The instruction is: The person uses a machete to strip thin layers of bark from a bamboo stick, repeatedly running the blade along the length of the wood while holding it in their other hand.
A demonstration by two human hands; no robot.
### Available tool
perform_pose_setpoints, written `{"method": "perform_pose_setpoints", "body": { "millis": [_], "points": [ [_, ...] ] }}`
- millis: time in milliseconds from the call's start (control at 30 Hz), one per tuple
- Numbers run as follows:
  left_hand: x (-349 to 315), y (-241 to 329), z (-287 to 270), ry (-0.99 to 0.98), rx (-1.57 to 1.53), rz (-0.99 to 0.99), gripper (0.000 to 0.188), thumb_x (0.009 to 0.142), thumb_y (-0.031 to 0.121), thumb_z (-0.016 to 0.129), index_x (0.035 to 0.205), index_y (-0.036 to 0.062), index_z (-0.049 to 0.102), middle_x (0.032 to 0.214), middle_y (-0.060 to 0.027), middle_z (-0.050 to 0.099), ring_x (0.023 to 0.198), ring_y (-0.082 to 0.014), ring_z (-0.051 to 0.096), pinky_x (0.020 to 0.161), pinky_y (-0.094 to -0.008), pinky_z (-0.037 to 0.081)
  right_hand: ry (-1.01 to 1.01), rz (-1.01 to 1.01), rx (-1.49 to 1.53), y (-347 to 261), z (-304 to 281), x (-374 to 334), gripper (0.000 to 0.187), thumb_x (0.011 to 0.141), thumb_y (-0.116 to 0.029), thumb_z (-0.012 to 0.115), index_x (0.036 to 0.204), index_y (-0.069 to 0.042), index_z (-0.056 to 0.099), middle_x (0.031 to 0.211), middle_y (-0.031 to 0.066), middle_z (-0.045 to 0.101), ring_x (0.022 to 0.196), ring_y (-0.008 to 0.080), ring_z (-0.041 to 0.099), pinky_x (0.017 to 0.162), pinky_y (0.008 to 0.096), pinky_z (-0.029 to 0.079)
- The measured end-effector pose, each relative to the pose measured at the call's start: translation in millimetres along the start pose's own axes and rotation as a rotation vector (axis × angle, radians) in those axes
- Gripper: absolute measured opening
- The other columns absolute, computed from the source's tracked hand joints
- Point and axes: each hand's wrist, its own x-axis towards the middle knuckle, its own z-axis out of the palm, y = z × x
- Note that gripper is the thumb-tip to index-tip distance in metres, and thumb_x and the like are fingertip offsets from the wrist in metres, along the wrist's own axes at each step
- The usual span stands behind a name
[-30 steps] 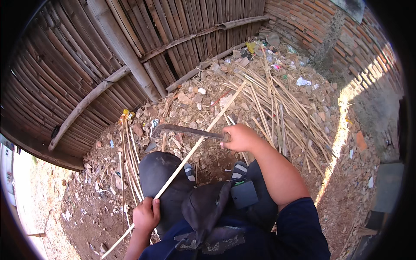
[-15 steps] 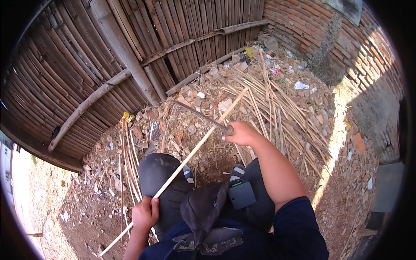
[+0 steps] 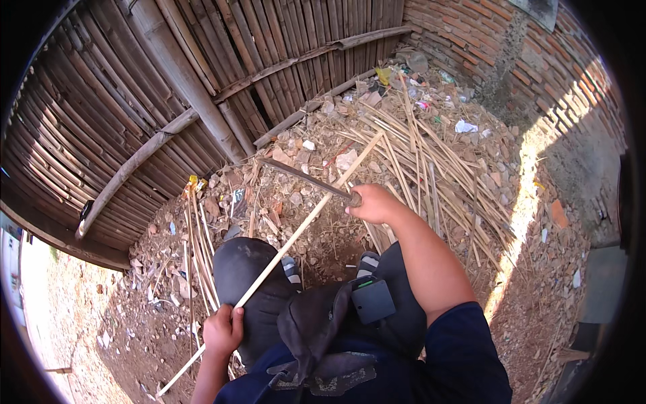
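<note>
My left hand (image 3: 223, 330) is closed around the lower part of a long, pale bamboo strip (image 3: 286, 244), beside my left knee. The strip slants up and away to the right, its far end near a pile of similar strips. My right hand (image 3: 372, 203) grips the handle of a long, dark-bladed knife (image 3: 301, 176). Its blade points to the far left and crosses the strip just left of my fist. Blade and strip seem to touch at the crossing. Most of the handle is hidden inside my fingers.
Bamboo strips (image 3: 464, 192) lie heaped on the right, with a smaller bundle (image 3: 199, 250) by my left knee. Stones and litter cover the ground. A bamboo wall (image 3: 276, 47) stands ahead and left, a brick wall (image 3: 457, 37) at far right. A dark flat device (image 3: 373, 301) rests at my lap.
The knife blade has turned slightly, so more of its flat side shows. Both hands keep nearly the same places, and the view has shifted a little.
</note>
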Motion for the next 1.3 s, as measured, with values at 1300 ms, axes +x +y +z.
{"method": "perform_pose_setpoints", "body": {
  "millis": [1300],
  "points": [
    [8, -2, -5, -0.069, -0.110, -0.002, 0.038, 0.098, 0.026, 0.063, 0.070, 0.0034, 0.050, 0.055, -0.0180, 0.052, 0.053, -0.0409, 0.057, 0.051, -0.0465, 0.043, 0.082, 0.041, 0.012, 7, -11, 2, 0.039, 0.081, -0.026, 0.074, 0.117, -0.015, 0.070, 0.102, 0.0149, 0.073, 0.096, 0.0359, 0.069, 0.084, 0.0473, 0.055]
  ]
}}
